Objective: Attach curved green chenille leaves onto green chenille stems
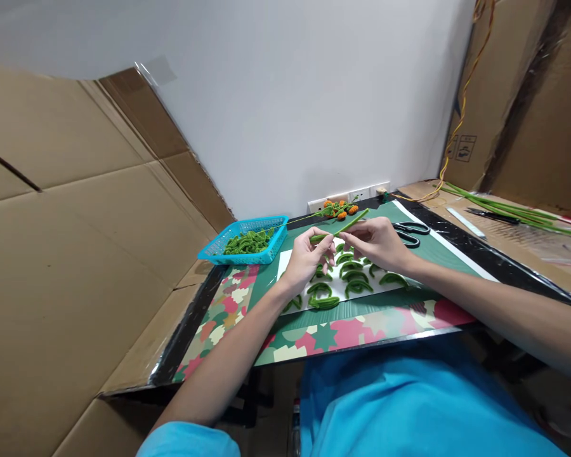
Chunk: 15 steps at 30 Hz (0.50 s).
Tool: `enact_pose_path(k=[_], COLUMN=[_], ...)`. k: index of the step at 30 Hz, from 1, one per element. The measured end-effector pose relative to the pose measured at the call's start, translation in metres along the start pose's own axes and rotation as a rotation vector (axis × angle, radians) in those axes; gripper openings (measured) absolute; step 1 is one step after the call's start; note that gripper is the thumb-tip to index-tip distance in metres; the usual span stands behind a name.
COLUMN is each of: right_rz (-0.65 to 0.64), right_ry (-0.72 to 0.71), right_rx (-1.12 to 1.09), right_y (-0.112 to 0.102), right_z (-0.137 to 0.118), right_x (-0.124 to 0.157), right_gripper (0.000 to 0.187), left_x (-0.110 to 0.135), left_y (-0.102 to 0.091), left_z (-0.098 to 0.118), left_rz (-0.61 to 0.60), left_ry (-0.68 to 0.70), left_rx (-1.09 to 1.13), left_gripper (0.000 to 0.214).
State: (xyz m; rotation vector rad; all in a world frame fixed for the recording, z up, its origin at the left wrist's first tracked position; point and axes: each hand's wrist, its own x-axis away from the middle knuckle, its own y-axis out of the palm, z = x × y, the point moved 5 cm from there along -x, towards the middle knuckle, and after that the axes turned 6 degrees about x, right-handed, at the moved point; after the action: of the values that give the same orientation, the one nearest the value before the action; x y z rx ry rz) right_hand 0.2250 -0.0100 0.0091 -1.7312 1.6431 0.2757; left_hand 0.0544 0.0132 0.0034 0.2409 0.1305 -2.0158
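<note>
A straight green pipe cleaner slants up to the right between my two hands, above the table. My left hand pinches it toward its lower left end. Close beside, my right hand has thumb and fingers closed on its middle. Beneath them, a white sheet carries several bent green pipe cleaner pieces, curved into arcs and laid in rows. My hands hide part of the sheet and some of those pieces.
Left of the sheet stands a blue basket with many green pieces. Orange pumpkin-like pieces lie near the wall sockets. Black-handled scissors rest right of my hand. Long green pipe cleaners lie at the far right. Cardboard walls the left side.
</note>
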Motion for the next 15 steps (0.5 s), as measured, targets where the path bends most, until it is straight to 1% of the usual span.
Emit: enact_pose_path(k=[3, 5, 7, 10, 15], right_rz=[0.044, 0.060, 0.050, 0.023, 0.055], right_ry=[-0.088, -0.181, -0.272, -0.336, -0.372], right_rx=[0.134, 0.305, 0.473, 0.613, 0.709], right_y=[-0.001, 0.000, 0.003, 0.005, 0.001], right_z=[0.000, 0.000, 0.001, 0.004, 0.004], right_x=[0.001, 0.002, 0.004, 0.006, 0.004], right_gripper=[0.026, 0.024, 0.026, 0.028, 0.026], left_x=[0.001, 0.000, 0.000, -0.001, 0.000], left_y=[-0.004, -0.008, -0.011, -0.011, -0.006], left_z=[0.002, 0.004, 0.004, 0.004, 0.001], left_rz=[0.059, 0.102, 0.122, 0.085, 0.028], left_ry=[0.010, 0.013, 0.016, 0.036, 0.034], left_rx=[0.000, -0.003, -0.016, -0.073, -0.105], left_gripper=[0.043, 0.043, 0.044, 0.045, 0.043])
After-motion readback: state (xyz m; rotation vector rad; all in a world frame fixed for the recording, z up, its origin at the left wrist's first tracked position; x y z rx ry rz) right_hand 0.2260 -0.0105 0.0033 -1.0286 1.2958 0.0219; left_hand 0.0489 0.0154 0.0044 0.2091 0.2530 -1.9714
